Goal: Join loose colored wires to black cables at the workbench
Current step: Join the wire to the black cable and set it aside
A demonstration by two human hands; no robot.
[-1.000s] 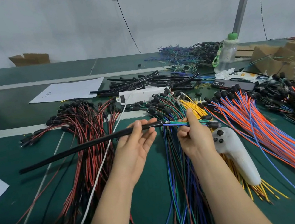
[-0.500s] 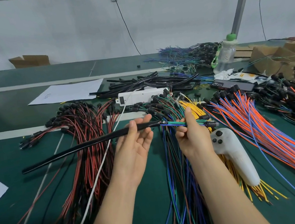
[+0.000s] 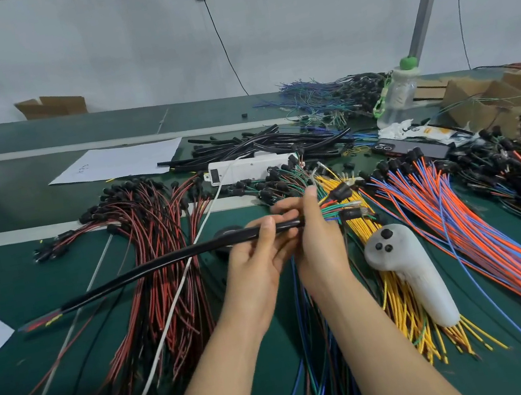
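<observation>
My left hand (image 3: 256,260) grips a long black sheathed cable (image 3: 159,265) close to its right-hand end, thumb over the top and fingers curled under it, holding it up off the green desk (image 3: 5,277). The cable's long axis runs nearly left to right. From my grip it sags away to the left and toward me, and its far tip shows short coloured cores. My right hand (image 3: 319,242) sits just beside the left, touching or nearly so, thumb raised. Its fingertips pinch a small bunch of loose green, blue and red wires (image 3: 334,210) right at the cable's mouth, though blur hides the exact contact. Those wires fan out to the right, a few ending in small black plugs. So the joint lies between my two hands, the cable to the left of it and the wires to the right. I judge the right hand is the one placed to work the wires against the cable end while the left steadies it. Beneath lie a sheaf of yellow wires (image 3: 406,304) and a white pistol-shaped handle (image 3: 411,271). A spread of red-and-black leads (image 3: 152,223) lies to the left.
</observation>
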